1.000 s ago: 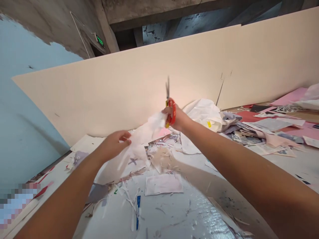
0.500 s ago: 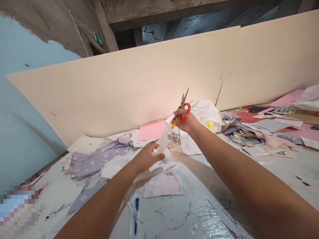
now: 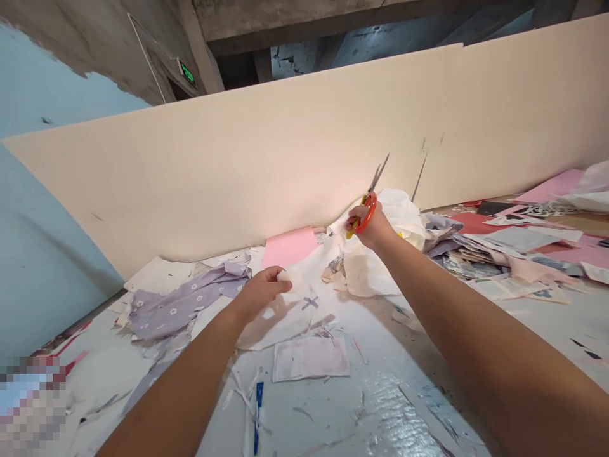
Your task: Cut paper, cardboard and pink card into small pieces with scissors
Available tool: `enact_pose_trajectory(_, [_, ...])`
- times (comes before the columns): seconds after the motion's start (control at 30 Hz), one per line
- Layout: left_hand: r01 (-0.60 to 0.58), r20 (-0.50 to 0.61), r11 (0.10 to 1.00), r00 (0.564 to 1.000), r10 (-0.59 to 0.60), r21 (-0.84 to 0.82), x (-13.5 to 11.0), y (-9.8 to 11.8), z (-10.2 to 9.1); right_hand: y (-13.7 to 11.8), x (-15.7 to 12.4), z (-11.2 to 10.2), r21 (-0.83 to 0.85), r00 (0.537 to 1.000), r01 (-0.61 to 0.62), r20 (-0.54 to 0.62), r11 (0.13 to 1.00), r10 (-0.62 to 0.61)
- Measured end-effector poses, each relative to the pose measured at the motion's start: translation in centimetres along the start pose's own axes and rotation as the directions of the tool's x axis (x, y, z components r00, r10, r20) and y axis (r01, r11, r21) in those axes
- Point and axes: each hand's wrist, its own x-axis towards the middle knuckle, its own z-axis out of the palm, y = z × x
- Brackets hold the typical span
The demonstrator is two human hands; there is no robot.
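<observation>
My right hand (image 3: 370, 223) is closed round red-handled scissors (image 3: 367, 204) whose blades point up and to the right, and it also pinches the far end of a white cloth piece (image 3: 314, 279). My left hand (image 3: 259, 293) pinches the near end of that same cloth, which stretches between both hands just above the white table (image 3: 333, 406). A small grey cross mark shows on the cloth near my left hand.
A tall beige board (image 3: 266, 165) stands along the table's far side. Lilac flowered fabric (image 3: 185, 301) lies at the left, a pink sheet (image 3: 289, 246) behind, a white patch (image 3: 311, 358) in front. Fabric and paper pieces pile up at the right (image 3: 514, 247). A blue pen (image 3: 257, 416) lies near.
My right hand with the scissors has moved right and slightly down, blades tilting right. My left hand lowered the cloth toward the table, uncovering the lilac fabric.
</observation>
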Motion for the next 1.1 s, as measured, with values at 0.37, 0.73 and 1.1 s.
enact_pose_trajectory(0.37, [-0.049,-0.137,0.974,0.990,0.019,-0.223,0.0,1.0,-3.1,-1.9,-0.2,-3.0,-0.643,0.951,0.243,0.010,0.726,-0.310])
enact_pose_trajectory(0.73, [-0.149,-0.329,0.972,0.940,0.083,-0.180,-1.6,4.1,-1.6,-1.1,-8.9,6.2,-0.013,0.773,-0.108,0.628,0.994,0.092])
enact_pose_trajectory(1.1, [-0.090,-0.134,0.971,0.989,0.061,-0.223,-1.6,3.8,-1.1,-0.2,-9.8,6.3,-0.135,0.838,0.044,0.544,0.990,0.037])
